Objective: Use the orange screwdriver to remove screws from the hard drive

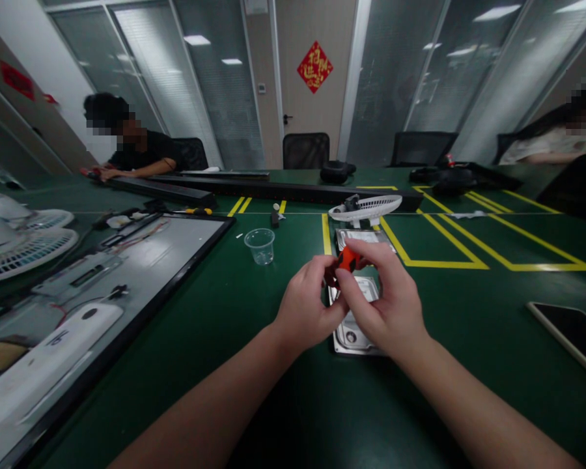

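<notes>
My left hand (306, 306) and my right hand (381, 303) meet above the green table (234, 312), fingers curled together round a small orange and black object (346, 259), perhaps a screwdriver handle. Directly under the hands lies a silver hard drive (354, 332), flat on the table. A second silver drive (359, 238) lies just beyond it, partly hidden by my fingers. Both hands pinch the orange object; its lower end is hidden.
A clear plastic cup (260, 245) stands to the left. A white fan grille (365, 208) sits behind the drives. A large opened display panel (92, 286) fills the left side, a dark phone (573, 335) lies right. Two people sit at the far side.
</notes>
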Demonstrator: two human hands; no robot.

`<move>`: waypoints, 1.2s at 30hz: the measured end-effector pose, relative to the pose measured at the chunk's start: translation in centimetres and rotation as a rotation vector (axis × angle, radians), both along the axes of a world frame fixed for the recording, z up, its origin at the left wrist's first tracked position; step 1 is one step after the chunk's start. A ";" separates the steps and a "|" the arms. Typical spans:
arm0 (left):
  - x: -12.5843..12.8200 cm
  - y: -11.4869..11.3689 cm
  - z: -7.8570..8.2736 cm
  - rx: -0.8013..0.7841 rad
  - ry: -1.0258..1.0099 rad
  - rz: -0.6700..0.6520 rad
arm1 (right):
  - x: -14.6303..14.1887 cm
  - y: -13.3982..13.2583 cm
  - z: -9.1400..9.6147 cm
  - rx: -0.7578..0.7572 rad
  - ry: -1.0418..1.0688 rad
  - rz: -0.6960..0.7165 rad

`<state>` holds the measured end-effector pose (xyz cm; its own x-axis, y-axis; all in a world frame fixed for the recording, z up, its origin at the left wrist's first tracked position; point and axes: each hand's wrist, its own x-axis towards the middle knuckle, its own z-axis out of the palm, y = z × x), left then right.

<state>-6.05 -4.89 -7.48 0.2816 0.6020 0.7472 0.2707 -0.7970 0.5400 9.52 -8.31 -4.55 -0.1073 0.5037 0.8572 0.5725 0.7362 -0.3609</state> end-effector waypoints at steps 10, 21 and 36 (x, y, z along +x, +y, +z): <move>-0.1 0.1 0.1 -0.013 0.063 -0.058 | 0.0 -0.2 -0.2 -0.026 -0.009 0.003; 0.0 0.1 -0.1 0.011 0.013 0.011 | -0.1 0.1 -0.3 -0.007 -0.005 -0.017; 0.0 0.3 -0.1 0.031 0.048 -0.034 | -0.1 0.0 -0.4 -0.026 0.005 0.005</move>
